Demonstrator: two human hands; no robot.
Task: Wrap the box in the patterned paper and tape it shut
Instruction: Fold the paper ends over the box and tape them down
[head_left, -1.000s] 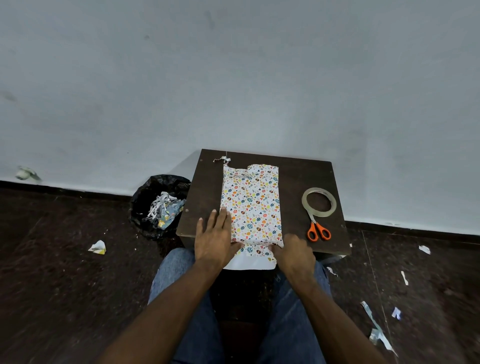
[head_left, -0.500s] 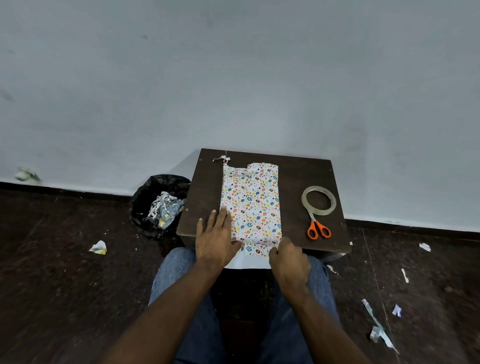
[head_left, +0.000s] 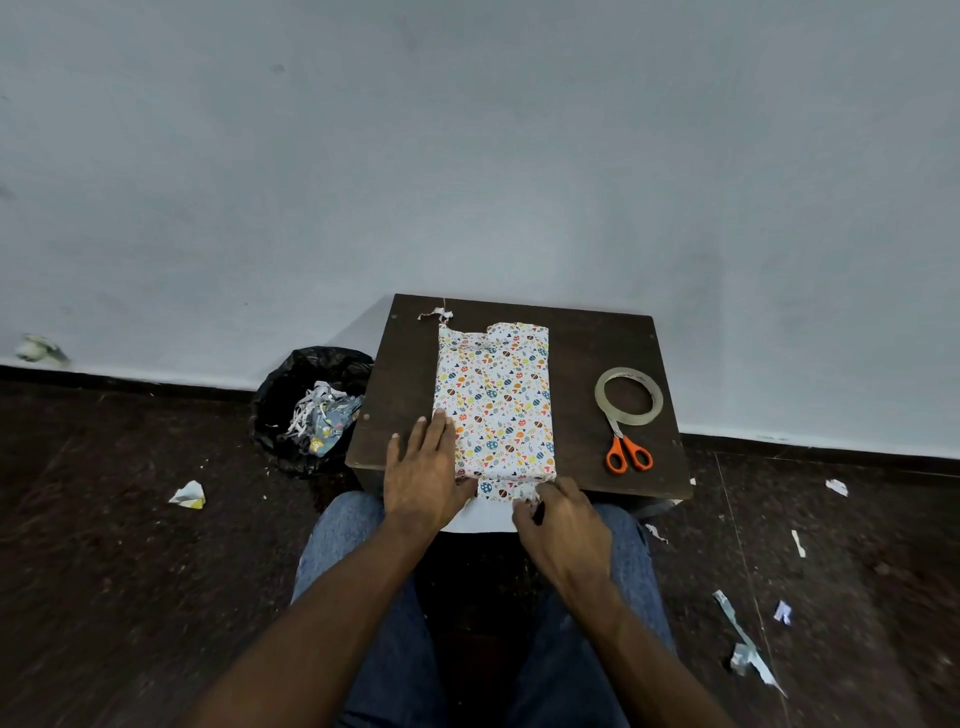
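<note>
Box sits wrapped in patterned paper (head_left: 493, 400) mid-table (head_left: 597, 332). Left hand (head_left: 423, 475) lies flat, fingers straight, pinning the left edge; right hand (head_left: 558, 525) pinches the near flap (already frayed). 1 hard tug could rip it, and the tape roll (head_left: 628, 395) is well apart.

The paper (head_left: 493, 400) is white with small multicoloured eggs and hearts, its near underside plain white. The scissors (head_left: 627, 453) have orange handles. The table (head_left: 592, 343) is dark brown, the bin bag (head_left: 283, 395) black, the jeans (head_left: 337, 540) blue.
</note>
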